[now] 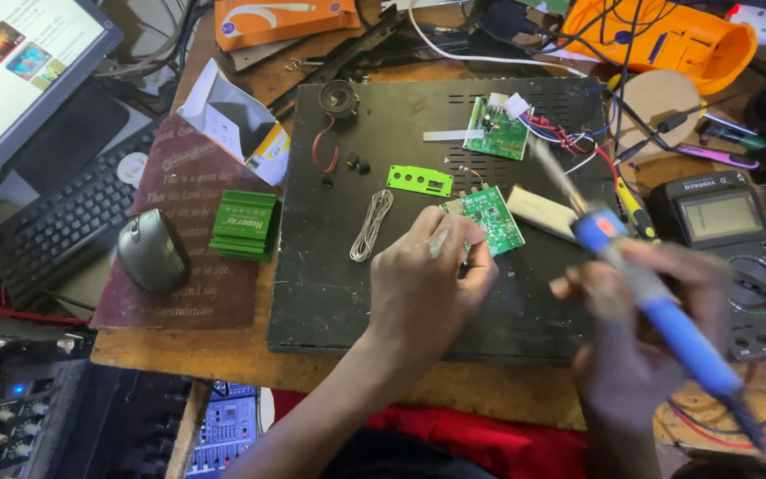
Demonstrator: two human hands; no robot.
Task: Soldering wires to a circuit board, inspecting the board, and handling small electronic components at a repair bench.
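On black metal panel (330,293), left hand (427,284) pinches thin solder strand, fingers curled, touching near edge of green circuit board (489,217). Right hand (640,328) wrapped tight round blue soldering iron (640,293), blurred. Iron's long axis runs up-left, tip just right of board, above it. Left hand nearer.

The left hand (432,284) rests on a black metal panel (330,284) lying on the worktop (223,355), its grip pinching the near edge of a small green circuit board (489,217). The right hand (640,346), blurred, holds a blue soldering iron (649,297), tip pointing far-left. A multimeter (738,257) sits right; a mouse (152,251) lies left.
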